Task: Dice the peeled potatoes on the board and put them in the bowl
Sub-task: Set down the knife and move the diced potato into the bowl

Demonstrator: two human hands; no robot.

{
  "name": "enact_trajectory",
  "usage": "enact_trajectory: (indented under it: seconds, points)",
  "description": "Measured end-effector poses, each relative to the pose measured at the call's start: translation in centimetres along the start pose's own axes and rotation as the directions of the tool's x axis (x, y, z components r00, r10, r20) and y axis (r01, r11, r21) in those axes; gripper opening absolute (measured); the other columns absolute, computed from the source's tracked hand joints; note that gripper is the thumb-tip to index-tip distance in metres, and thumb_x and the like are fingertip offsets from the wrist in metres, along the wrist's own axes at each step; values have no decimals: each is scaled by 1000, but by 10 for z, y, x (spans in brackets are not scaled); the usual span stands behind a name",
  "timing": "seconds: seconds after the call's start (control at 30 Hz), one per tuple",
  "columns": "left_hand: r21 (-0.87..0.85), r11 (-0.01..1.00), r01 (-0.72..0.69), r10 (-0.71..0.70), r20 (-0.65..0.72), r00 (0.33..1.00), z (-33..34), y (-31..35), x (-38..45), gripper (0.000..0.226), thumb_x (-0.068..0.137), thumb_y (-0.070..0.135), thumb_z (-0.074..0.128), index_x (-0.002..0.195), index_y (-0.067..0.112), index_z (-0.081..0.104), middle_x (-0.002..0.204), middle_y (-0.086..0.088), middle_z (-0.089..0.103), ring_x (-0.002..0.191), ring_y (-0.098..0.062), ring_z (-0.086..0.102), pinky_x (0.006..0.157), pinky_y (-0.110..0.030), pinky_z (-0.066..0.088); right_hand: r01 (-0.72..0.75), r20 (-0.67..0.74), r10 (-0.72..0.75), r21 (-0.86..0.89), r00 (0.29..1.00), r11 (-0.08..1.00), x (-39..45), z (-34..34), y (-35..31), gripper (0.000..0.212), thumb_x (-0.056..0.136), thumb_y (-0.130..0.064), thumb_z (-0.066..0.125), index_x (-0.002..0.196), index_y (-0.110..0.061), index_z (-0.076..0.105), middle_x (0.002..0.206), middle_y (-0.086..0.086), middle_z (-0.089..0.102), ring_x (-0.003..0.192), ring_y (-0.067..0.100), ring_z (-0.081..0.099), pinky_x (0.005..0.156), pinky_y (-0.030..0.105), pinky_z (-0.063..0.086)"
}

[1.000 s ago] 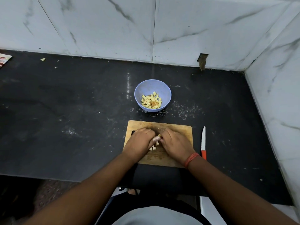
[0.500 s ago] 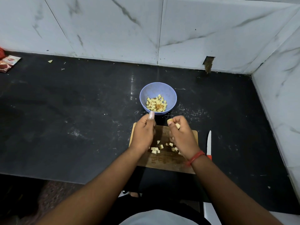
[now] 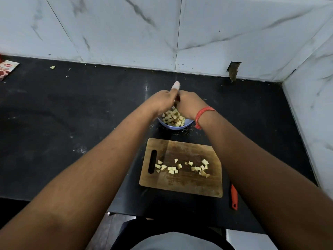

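Nearest, at 6 o'clock: dark clothing at the worktop (image 3: 54, 123) edge, both forearms reaching forward.

Next, a wooden board (image 3: 180, 186) just right of centre, slot handle at its 9 o'clock side. Scattered across its middle, loose dice (image 3: 171, 168) in two small clusters, left and right. No whole potato on show. At 3 o'clock of the board, a knife (image 3: 234, 197), only its orange handle visible past the right forearm, lying idle on the worktop.

Further out, at 12 o'clock of the board and apart from it, a blue bowl (image 3: 187, 123), heaped with diced potato, mostly hidden under the hands.

Above the bowl, left hand (image 3: 162, 101) and right hand (image 3: 187, 105) pressed together, backs to the camera. Left thumb raised, tip pale. Grip of each: cannot tell, fingers hidden below the knuckles. A red thread on the right wrist.

Changed in the last second: hands up off the board, where they were gathering dice, and forward over the bowl; some dice left behind where the hands parted. Likely meaning: one handful going into the bowl now, at least one more scoop needed to clear the board.

Farthest: a packet (image 3: 8, 69) at 10 o'clock, small scraps near it, then the marble wall.
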State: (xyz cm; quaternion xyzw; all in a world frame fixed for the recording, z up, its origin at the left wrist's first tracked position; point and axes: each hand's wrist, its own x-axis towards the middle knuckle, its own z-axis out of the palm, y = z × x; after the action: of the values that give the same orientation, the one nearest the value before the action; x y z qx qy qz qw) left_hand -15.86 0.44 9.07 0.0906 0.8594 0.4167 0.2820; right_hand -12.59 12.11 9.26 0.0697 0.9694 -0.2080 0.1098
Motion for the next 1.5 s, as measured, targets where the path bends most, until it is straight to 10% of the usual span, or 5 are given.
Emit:
enact_trajectory:
  seconds: [0.3, 0.47, 0.73, 1.13, 1.5]
  points:
    - [-240, 959, -150, 125, -116, 985, 7, -34, -23, 69, 89, 79, 32, 114, 24, 65, 119, 0, 69, 114, -14, 64, 107, -48, 47, 199, -400, -105, 199, 910, 960, -27, 28, 30, 29, 90, 1, 50, 106, -8, 71, 107, 7, 68, 98, 19, 62, 87, 23, 46]
    - [-497, 791, -356, 189, -355, 916, 28, -72, -66, 34, 110, 28, 40, 100, 9, 67, 91, -5, 74, 87, -21, 70, 83, -34, 58, 382, -486, -199, 312, 851, 870, -63, 46, 40, 30, 85, 11, 52, 98, -8, 71, 99, 3, 64, 90, 7, 58, 82, 13, 45]
    - [46, 946, -322, 319, -330, 889, 66, -152, -112, 31, 102, 40, 44, 83, 21, 59, 82, 8, 62, 81, -10, 60, 72, -39, 49, 295, -304, -184, 376, 935, 879, -117, 116, 53, 28, 88, 5, 55, 97, -18, 67, 99, -12, 56, 91, 0, 55, 80, 11, 43]
    - [695, 544, -469, 537, 141, 832, 113, -173, -111, 77, 103, 63, 27, 159, 11, 25, 169, -5, 11, 156, -17, -4, 126, -39, -2, 9, -253, -35, -104, 967, 995, -157, 142, 96, 55, 100, -46, 30, 146, -17, 42, 156, 0, 35, 148, 18, 20, 123, 43, 13]
    - [566, 622, -542, 626, 56, 777, 119, -170, -94, 71, 101, 62, 35, 143, 7, 50, 158, -9, 37, 150, -22, 24, 123, -38, 23, 408, -79, -405, 25, 911, 913, -148, 136, 100, 45, 101, -22, 44, 146, -21, 44, 154, -7, 38, 146, 3, 22, 122, 27, 12]
